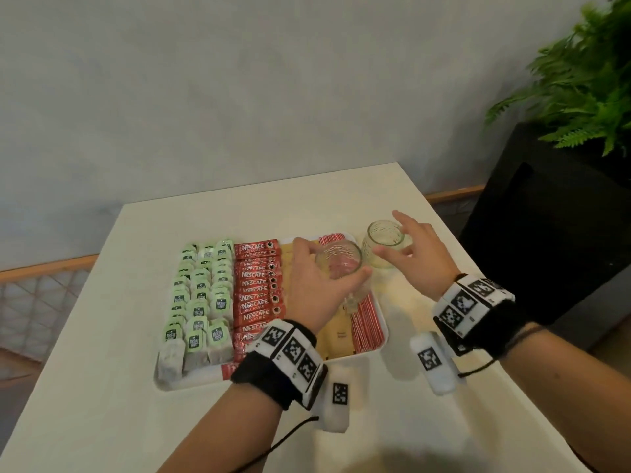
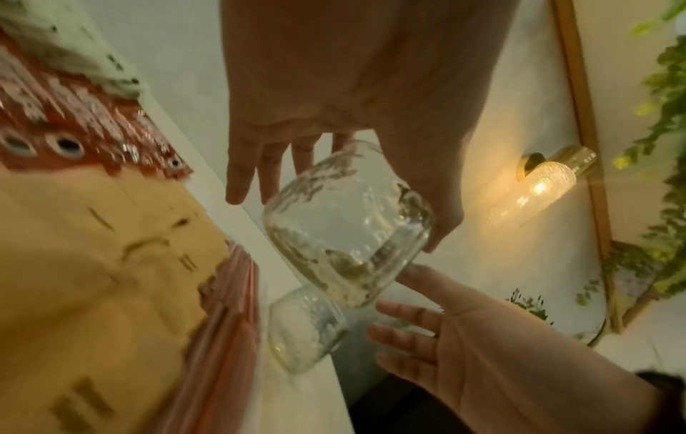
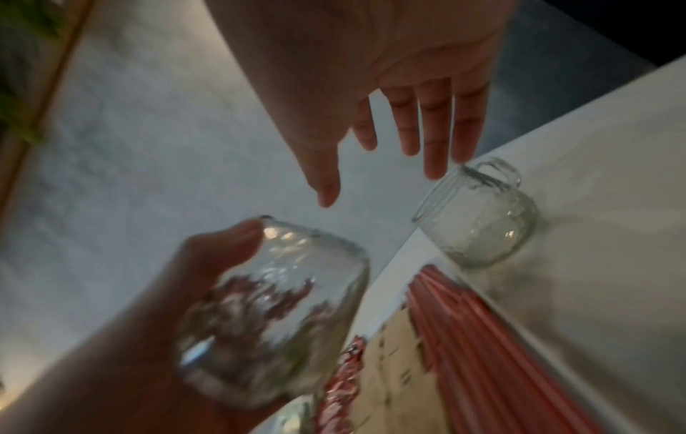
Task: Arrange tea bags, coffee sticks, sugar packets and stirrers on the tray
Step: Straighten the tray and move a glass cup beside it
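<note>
- Your left hand (image 1: pixel 316 278) holds a glass jar (image 1: pixel 338 266) in the air above the tray (image 1: pixel 384 336), thumb on one side and fingers (image 2: pixel 237 176) curled round the other; the jar is tilted.
- Your right hand (image 1: pixel 415 250) is spread wide, fingers (image 3: pixel 434 141) straight and holding nothing, just beside a second jar (image 1: pixel 386 244) at 3 o'clock of it.
- That second jar stands upright on the table (image 1: pixel 239 421), just outside the tray's corner at 1 o'clock; whether your fingertips touch its rim, you cannot tell.
- On the tray, the tea bags (image 1: pixel 199 302) fill the 9 o'clock side in rows, green tags showing.
- The red coffee sticks (image 1: pixel 256 291) lie stacked in a column just right of the tea bags.
- The tan sugar packets (image 1: pixel 338 336) sit next to them, partly hidden by your left hand.
- The red stirrers (image 1: pixel 367 322) lie along the tray's 3 o'clock edge, running from 12 to 6.
- A fern (image 1: pixel 580 73) in a black planter (image 1: pixel 546 216) stands past the table at 2 o'clock.
</note>
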`<action>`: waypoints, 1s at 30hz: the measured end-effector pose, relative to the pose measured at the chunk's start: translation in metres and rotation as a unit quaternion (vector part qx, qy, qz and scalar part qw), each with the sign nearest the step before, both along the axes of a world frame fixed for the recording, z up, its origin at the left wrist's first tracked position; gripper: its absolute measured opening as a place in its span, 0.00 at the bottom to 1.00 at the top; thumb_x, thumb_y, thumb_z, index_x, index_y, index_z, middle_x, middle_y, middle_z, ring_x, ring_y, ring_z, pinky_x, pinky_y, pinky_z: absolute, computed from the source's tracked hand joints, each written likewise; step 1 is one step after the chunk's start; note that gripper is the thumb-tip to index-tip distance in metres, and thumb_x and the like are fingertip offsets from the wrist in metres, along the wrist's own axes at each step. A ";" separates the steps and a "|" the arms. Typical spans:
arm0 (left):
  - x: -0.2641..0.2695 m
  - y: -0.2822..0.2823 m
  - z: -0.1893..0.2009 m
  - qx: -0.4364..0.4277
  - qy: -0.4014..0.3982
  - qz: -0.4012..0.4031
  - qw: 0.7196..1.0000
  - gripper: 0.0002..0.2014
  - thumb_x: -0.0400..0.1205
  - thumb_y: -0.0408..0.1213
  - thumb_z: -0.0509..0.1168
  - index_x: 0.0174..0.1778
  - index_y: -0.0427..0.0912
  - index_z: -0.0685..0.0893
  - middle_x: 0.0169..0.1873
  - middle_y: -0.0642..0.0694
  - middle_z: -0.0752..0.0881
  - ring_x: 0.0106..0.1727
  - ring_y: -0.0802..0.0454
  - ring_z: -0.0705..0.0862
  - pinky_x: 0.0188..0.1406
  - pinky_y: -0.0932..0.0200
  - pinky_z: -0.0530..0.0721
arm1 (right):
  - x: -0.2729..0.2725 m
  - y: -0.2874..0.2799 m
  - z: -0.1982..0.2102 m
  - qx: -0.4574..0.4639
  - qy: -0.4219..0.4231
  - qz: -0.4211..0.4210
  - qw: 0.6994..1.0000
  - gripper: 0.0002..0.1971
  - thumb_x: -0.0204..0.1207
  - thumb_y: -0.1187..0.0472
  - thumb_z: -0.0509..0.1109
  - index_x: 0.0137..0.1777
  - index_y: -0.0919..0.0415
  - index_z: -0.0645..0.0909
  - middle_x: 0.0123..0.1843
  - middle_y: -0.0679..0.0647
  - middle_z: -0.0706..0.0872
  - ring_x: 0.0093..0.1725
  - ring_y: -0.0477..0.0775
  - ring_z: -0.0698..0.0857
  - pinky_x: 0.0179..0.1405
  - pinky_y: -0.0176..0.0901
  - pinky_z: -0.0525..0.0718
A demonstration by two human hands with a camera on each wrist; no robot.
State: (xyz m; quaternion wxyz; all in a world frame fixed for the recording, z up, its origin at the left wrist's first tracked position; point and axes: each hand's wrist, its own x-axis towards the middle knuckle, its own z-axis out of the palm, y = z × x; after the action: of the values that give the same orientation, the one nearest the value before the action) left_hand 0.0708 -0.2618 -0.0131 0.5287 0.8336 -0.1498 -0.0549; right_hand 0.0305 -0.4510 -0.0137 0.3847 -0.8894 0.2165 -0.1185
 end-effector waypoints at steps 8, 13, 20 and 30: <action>-0.020 -0.051 -0.006 -0.051 0.064 0.009 0.997 0.35 0.77 0.51 0.72 0.70 0.50 0.55 0.50 0.48 0.81 0.49 0.55 0.85 0.54 0.49 0.86 | -0.040 0.028 0.008 0.271 -0.029 0.033 0.962 0.14 0.81 0.41 0.62 0.50 0.48 0.85 0.43 0.54 0.88 0.35 0.57 0.88 0.43 0.62 0.90; -0.036 -0.063 -0.018 0.042 0.058 -0.064 0.995 0.37 0.85 0.58 0.57 0.84 0.44 0.51 0.81 0.41 0.66 0.80 0.39 0.68 0.78 0.39 0.68 | -0.050 0.009 -0.001 0.195 0.032 0.029 0.980 0.19 0.81 0.39 0.58 0.51 0.49 0.86 0.46 0.59 0.88 0.39 0.59 0.87 0.45 0.63 0.89; -0.050 -0.069 -0.036 0.127 0.070 -0.166 0.975 0.44 0.77 0.53 0.66 0.85 0.44 0.53 0.82 0.42 0.63 0.82 0.41 0.60 0.81 0.41 0.62 | -0.048 -0.026 -0.013 0.035 0.134 0.050 0.989 0.12 0.84 0.61 0.60 0.56 0.63 0.85 0.49 0.60 0.90 0.46 0.61 0.88 0.51 0.57 0.86; -0.043 -0.080 -0.053 0.233 -0.049 -0.094 0.967 0.41 0.64 0.60 0.79 0.67 0.43 0.72 0.60 0.47 0.78 0.61 0.47 0.78 0.58 0.52 0.80 | -0.034 -0.040 -0.030 -0.084 0.116 0.085 0.986 0.14 0.85 0.57 0.59 0.64 0.55 0.83 0.58 0.55 0.89 0.57 0.58 0.85 0.58 0.51 0.82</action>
State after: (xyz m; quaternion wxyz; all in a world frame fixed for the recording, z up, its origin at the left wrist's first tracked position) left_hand 0.0282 -0.3419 -0.0662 0.3042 0.9178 -0.2361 -0.0963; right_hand -0.0031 -0.4908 -0.0432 0.2893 -0.9416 0.1721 0.0010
